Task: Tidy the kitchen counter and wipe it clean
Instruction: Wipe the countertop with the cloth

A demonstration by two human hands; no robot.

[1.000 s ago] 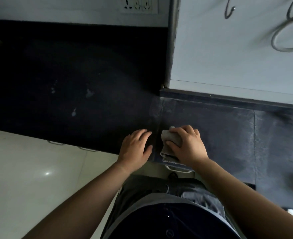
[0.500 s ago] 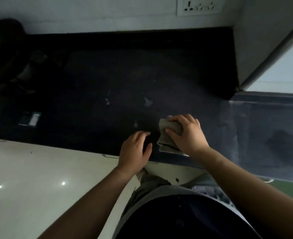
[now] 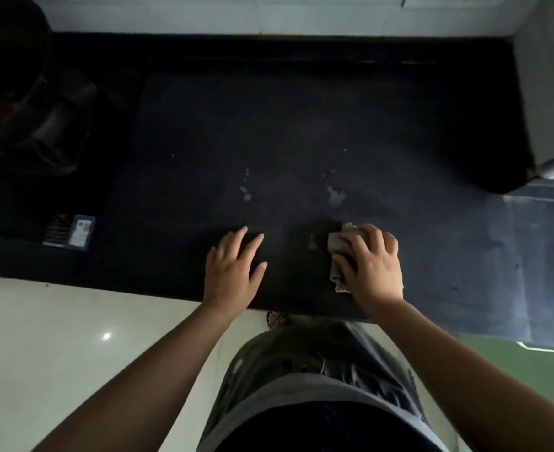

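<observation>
The right hand (image 3: 371, 264) presses a crumpled grey cloth (image 3: 338, 252) flat onto the dark counter (image 3: 301, 132), fingers curled over it and gripping it near the counter's front edge. The left hand (image 3: 233, 269) lies apart to its left, palm down, fingers spread, holding nothing. Pale smears (image 3: 336, 194) mark the counter just beyond the cloth. A small printed packet (image 3: 70, 231) lies far left of the left hand.
</observation>
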